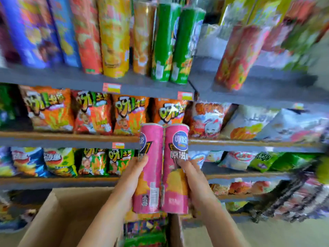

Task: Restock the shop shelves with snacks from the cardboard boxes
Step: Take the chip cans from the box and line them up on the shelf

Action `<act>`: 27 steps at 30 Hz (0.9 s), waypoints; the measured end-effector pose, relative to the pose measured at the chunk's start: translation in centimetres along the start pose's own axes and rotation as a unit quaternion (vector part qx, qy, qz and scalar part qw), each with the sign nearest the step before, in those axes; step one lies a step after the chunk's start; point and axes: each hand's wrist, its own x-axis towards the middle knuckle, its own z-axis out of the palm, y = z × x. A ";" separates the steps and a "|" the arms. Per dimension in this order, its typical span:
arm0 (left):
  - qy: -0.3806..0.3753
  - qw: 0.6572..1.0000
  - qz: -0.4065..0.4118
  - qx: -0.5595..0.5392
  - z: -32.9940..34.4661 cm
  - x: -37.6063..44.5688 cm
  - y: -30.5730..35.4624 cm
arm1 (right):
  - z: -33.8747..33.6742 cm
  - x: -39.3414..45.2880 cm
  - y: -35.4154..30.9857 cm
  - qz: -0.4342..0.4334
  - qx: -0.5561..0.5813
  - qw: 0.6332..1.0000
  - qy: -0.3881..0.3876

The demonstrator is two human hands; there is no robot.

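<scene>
Left hand (132,172): fingers wrapped around the left pink crisp tube (149,168), thumb tip lying across its front just under the label.
Right hand (194,177): fingers curled around the right pink crisp tube (176,168), gripping it at mid-height from its outer side.
Pink crisp tubes: two, upright, pressed side by side and touching along their length; round blue logo near the top of each, barcode low on the left one. Both are held in the air above the cardboard box (58,216) and in front of the shelf edges.
Cardboard box: open, brown, directly below the tubes; colourful packets (145,230) show in it beneath the tubes.
Top shelf (71,79), above the tubes: standing crisp tubes in blue, red, yellow, orange and green (169,45); two price tags (111,88) on its front edge.
Orange snack bags (49,111): a row just behind and left of the tube tops.
Green and yellow bags (60,163): one shelf lower, left of the tubes.
Pale bags (249,122): right of the tubes; blurred.
</scene>
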 end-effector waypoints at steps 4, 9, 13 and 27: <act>-0.023 0.991 0.129 -0.018 3.4 0.1 4.5 | -1.7 -2.1 -5.0 -0.096 0.028 0.995 -0.001; 0.014 0.980 0.195 -0.028 10.3 -1.3 8.5 | -5.2 -1.1 -8.7 -0.165 0.004 0.986 0.009; 0.016 0.968 0.245 0.054 15.6 0.0 12.1 | -9.0 0.8 -12.4 -0.236 -0.011 0.971 -0.021; 0.111 0.901 0.387 0.163 24.8 9.9 21.7 | -13.9 14.0 -23.7 -0.448 -0.127 0.884 0.044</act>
